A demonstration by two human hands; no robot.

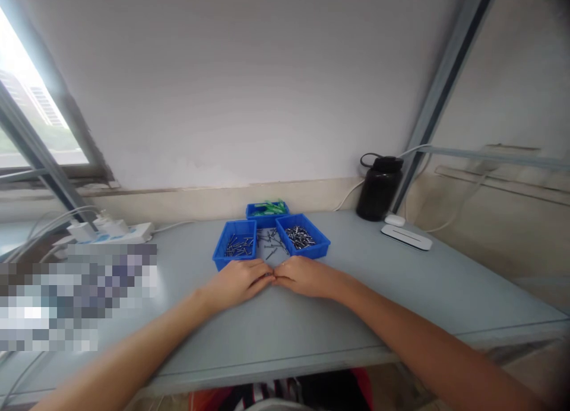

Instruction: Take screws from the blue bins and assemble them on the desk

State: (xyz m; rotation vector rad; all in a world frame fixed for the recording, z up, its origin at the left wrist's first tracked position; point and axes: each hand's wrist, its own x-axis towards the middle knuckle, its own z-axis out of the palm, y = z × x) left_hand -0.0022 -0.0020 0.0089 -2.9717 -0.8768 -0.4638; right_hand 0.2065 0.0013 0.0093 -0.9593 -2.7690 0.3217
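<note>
My left hand (244, 280) and my right hand (307, 275) meet fingertip to fingertip just above the table, in front of the blue bins. The fingers of both are closed in a pinch. Whatever lies between them is too small and hidden to make out. Close by the left hand is a blue bin (215, 253) with long thin screws (238, 246). Near the right hand stands another blue bin (321, 246), filled with short metal pieces (300, 237). Several loose screws (271, 242) lie on the table between these bins.
Behind them, a third blue bin (267, 218) against the wall holds green plastic pieces (271, 208). At the right are a black bottle (380, 188), a white case (395, 220) and a flat white device (406, 237). A power strip (133, 233) with cables sits at the left, beside a blurred-out patch.
</note>
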